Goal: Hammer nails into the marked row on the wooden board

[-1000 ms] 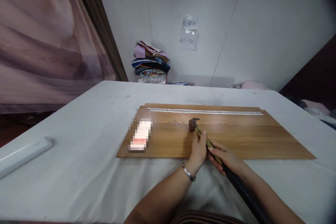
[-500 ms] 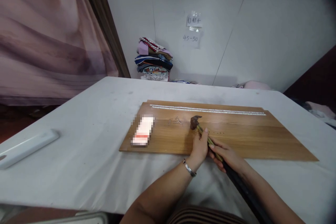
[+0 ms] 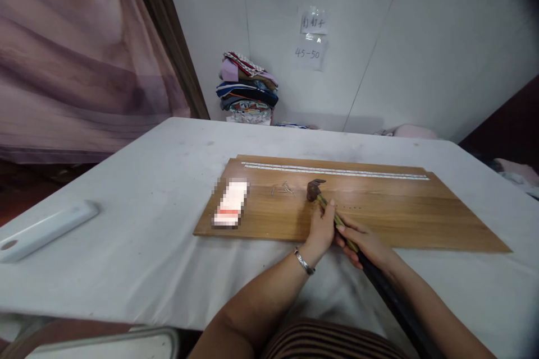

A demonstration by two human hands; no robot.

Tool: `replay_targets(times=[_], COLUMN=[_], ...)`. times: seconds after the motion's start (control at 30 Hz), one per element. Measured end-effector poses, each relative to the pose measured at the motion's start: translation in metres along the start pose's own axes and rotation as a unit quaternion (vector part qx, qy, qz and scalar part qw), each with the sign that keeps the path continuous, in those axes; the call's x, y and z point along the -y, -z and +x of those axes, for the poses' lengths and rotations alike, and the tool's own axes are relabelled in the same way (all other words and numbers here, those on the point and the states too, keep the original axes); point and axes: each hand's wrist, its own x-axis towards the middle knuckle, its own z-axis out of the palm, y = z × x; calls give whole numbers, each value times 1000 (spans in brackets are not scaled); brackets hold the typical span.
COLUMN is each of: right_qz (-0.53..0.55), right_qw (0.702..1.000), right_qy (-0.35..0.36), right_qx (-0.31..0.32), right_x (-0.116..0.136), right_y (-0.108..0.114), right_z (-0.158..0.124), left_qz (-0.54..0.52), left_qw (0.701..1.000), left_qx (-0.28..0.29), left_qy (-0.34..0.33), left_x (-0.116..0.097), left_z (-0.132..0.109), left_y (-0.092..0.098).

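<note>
The right hand wraps around a black-and-yellow hammer with a rusty head, over a flat brown wooden board. The left hand is curled beside it; I can't tell if it pinches anything. One short row of tiny dark dots looks done. Loose, thin silver nails lie flat, not in yet.

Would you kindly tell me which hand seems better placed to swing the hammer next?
Probably the right hand: it wraps around the hammer farther from its head, while the left hand sits closer to the head, over the board; whether it holds anything is hidden.
</note>
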Motion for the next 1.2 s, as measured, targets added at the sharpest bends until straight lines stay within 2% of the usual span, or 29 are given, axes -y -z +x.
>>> replay_targets(times=[0.17, 0.43, 1.2], right_qz=[-6, -9, -9], right_qw=[1000, 1000, 1000], right_qy=[-5, 10, 2], right_qx=[-2, 8, 5], right_x=[0, 0, -3], right_y=[1, 1, 3], right_z=[0, 1, 2], left_qz=[-13, 0, 2], left_qw=[1000, 1000, 1000], left_qx=[-4, 7, -3], left_qy=[16, -15, -4], left_x=[0, -1, 1], left_z=[-1, 1, 0], left_y=[-1, 0, 1])
